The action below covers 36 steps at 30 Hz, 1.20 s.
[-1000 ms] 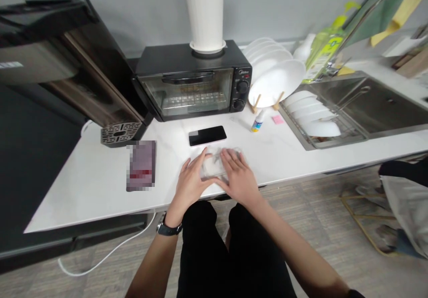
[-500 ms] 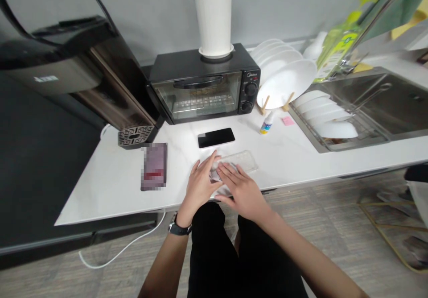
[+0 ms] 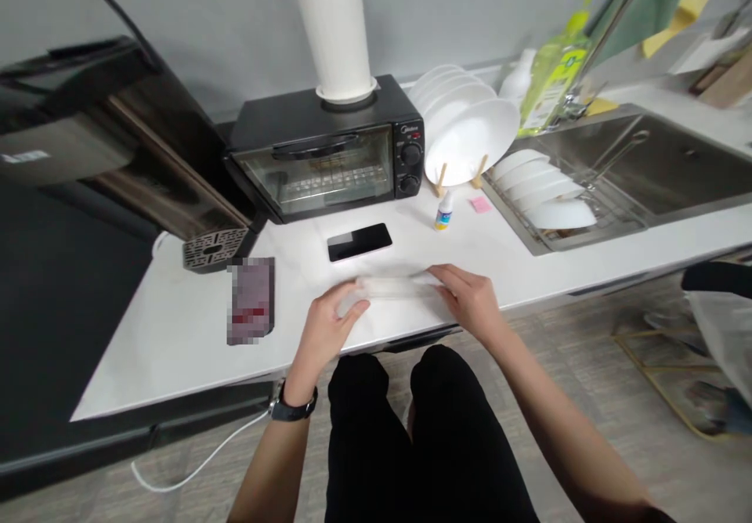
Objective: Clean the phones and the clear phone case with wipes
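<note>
A clear phone case [image 3: 391, 287], smeared by motion, is held lengthwise between my hands over the front of the white counter [image 3: 176, 343]. My left hand [image 3: 322, 323] pinches its left end between thumb and fingers. At the other end, my right hand [image 3: 471, 297] is closed on the case, and something whitish shows by its fingertips, too blurred to name. Just beyond lies a black-screened phone [image 3: 359, 243], face up. A small white bottle [image 3: 445, 211] with a blue and yellow label stands farther right, near a pink slip [image 3: 480, 204].
A toaster oven [image 3: 329, 151] stands at the back with a white utensil holder [image 3: 338, 37] on top. Left are a tall dark machine [image 3: 170, 155] and a pixelated purple item [image 3: 251, 300]. Right are racked plates [image 3: 470, 139], a soap bottle [image 3: 555, 77] and a sink [image 3: 693, 163].
My hands have moved apart to opposite ends of the case, which was lying on the counter under my fingers and is now gripped at both ends. The view has shifted right.
</note>
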{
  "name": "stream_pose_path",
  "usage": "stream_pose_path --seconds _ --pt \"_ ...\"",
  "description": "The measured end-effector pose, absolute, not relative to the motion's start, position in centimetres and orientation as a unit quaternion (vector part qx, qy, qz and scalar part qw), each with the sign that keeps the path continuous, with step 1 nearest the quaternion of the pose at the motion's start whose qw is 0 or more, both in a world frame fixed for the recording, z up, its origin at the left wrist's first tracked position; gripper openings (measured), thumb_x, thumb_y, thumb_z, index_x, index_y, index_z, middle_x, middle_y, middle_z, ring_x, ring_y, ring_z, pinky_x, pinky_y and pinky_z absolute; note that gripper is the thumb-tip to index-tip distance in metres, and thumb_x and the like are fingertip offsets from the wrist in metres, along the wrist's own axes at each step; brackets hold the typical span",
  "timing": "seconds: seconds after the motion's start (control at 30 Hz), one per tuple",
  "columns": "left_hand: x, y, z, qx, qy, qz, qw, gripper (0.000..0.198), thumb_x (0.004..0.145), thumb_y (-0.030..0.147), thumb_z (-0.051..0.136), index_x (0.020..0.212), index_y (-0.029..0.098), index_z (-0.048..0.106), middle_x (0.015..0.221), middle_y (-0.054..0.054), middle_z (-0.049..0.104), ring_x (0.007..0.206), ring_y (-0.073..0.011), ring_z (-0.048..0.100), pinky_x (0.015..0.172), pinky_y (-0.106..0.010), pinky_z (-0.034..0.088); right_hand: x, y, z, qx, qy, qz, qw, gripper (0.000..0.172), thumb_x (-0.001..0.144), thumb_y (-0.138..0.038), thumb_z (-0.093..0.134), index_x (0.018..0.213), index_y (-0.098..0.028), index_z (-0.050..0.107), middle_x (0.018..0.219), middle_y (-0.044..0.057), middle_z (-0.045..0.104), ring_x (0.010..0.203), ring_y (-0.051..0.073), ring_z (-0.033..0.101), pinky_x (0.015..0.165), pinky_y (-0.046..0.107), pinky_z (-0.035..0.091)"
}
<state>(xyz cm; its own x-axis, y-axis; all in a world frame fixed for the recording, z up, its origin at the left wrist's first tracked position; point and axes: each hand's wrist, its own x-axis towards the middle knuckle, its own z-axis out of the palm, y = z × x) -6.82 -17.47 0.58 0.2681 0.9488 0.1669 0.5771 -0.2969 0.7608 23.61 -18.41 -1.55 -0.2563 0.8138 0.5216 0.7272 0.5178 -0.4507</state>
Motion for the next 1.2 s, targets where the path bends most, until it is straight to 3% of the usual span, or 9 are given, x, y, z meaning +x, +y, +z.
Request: stream_pose_path --seconds 0.13,0.27,0.37,0.5,0.7,0.87,0.97,1.07,1.2 --pt "-7.0 -14.3 2.3 0.768 0.569 0.257 0.143 0.050 0.107 0.051 0.056 0.147 0.022 0.063 0.158 -0.011 0.061 0.146 -0.0316 0.059 0.126 -0.050 0.043 27.8 -17.0 -1.2 -0.559 -0.767 0.060 0.308 0.031 0.109 -0.039 0.054 0.113 -0.020 0.077 0.087 0.008 0.078 0.075 0.024 0.074 0.066 0.031 0.054" --pt "-6.9 -9.3 1.7 0.791 0.590 0.150 0.059 0.081 0.098 0.048 0.073 0.161 0.008 0.044 0.169 -0.024 0.043 0.156 -0.0408 0.043 0.130 -0.055 0.034 30.3 -16.5 -1.7 -0.615 -0.747 -0.062 0.245 0.029 0.109 -0.033 0.053 0.117 -0.021 0.078 0.108 0.011 0.081 0.092 0.028 0.075 0.069 0.034 0.053" --pt "-6.5 -7.3 0.6 0.808 0.569 0.138 0.056 0.073 0.098 0.044 0.073 0.160 0.013 0.048 0.162 -0.018 0.056 0.148 -0.0363 0.052 0.126 -0.051 0.040 29.9 -17.7 -2.0 -0.627 -0.692 -0.135 0.332 0.031 0.108 -0.028 0.053 0.130 -0.023 0.074 0.125 0.011 0.079 0.110 0.029 0.073 0.087 0.040 0.057" --pt "-6.0 -8.1 0.5 0.824 0.554 0.123 -0.001 0.052 0.101 0.046 0.070 0.143 0.017 0.067 0.140 -0.015 0.071 0.128 -0.0344 0.065 0.112 -0.044 0.052 25.5 -20.0 -2.3 -0.570 -0.678 -0.102 0.453 0.030 0.106 -0.024 0.056 0.130 -0.023 0.075 0.115 0.012 0.079 0.106 0.028 0.073 0.092 0.042 0.060" --pt "-5.9 -10.4 1.5 0.833 0.548 0.036 -0.069 0.040 0.111 0.034 0.048 0.142 0.013 0.063 0.123 -0.019 0.077 0.102 -0.0322 0.077 0.083 -0.038 0.058 18.0 -20.1 -3.3 -0.471 -0.792 0.156 0.356 0.032 0.108 -0.028 0.052 0.133 -0.026 0.073 0.124 0.010 0.079 0.112 0.027 0.075 0.097 0.041 0.061" --pt "-7.6 -12.1 2.0 0.787 0.590 0.175 0.046 0.032 0.110 0.036 0.049 0.125 0.017 0.070 0.088 -0.008 0.078 0.075 -0.0240 0.075 0.070 -0.029 0.052 18.0 -18.6 -2.6 -0.537 -0.678 0.250 0.435 0.031 0.109 -0.042 0.052 0.114 -0.021 0.074 0.109 0.010 0.081 0.099 0.028 0.075 0.089 0.038 0.059" --pt "-8.1 -14.0 2.0 0.731 0.553 0.318 0.244 0.037 0.106 0.051 0.054 0.113 0.018 0.071 0.086 -0.004 0.075 0.074 -0.0198 0.071 0.066 -0.026 0.051 18.0 -17.7 -1.7 -0.561 -0.614 0.286 0.476 0.039 0.109 -0.052 0.045 0.107 -0.021 0.068 0.088 0.006 0.075 0.079 0.023 0.068 0.078 0.036 0.057" --pt "-7.8 -15.5 1.7 0.659 0.499 0.339 0.449 0.046 0.102 0.061 0.058 0.111 0.018 0.070 0.084 -0.002 0.074 0.070 -0.0193 0.070 0.062 -0.027 0.054 17.1 -16.4 -1.5 -0.544 -0.565 0.329 0.526 0.039 0.104 -0.059 0.052 0.106 -0.022 0.063 0.091 0.005 0.071 0.083 0.023 0.066 0.082 0.037 0.058" --pt "-7.4 -16.8 1.2 0.626 0.524 0.315 0.485 0.044 0.097 0.058 0.066 0.118 0.020 0.066 0.089 -0.003 0.075 0.068 -0.0208 0.072 0.060 -0.031 0.058 15.8 -15.6 -2.5 -0.504 -0.526 0.438 0.526 0.043 0.085 -0.059 0.075 0.107 -0.023 0.063 0.098 0.005 0.072 0.087 0.025 0.067 0.076 0.038 0.062"
